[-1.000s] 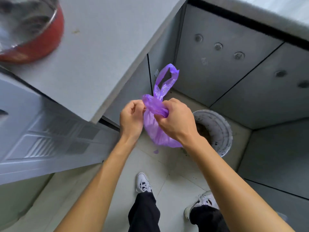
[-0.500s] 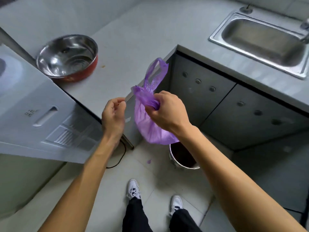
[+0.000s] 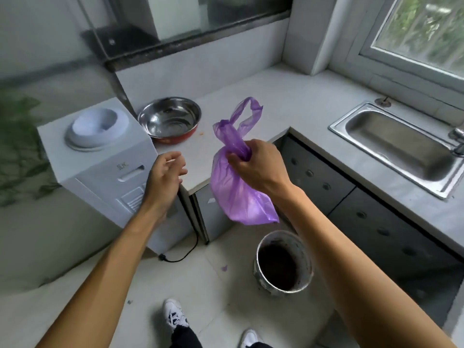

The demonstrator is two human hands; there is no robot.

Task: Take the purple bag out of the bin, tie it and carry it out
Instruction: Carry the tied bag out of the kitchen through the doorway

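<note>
The purple bag [image 3: 238, 194] hangs in the air above the floor, its neck bunched and its handle loops sticking up. My right hand [image 3: 256, 167] is closed around that neck. My left hand [image 3: 167, 174] floats to the left of the bag, fingers spread, touching nothing. The round bin [image 3: 283, 264] stands on the floor below and to the right of the bag, dark inside with no bag in it.
A grey L-shaped counter [image 3: 288, 101] holds a steel bowl [image 3: 169, 119] and a sink [image 3: 399, 144]. A white water dispenser [image 3: 100, 159] stands at the left, its black cord [image 3: 180, 254] on the floor. Dark cabinet doors [image 3: 351, 204] line the right.
My left hand has let go of the bag and moved away to the left, now open. The view has tilted up from the floor to show the counter and window.
</note>
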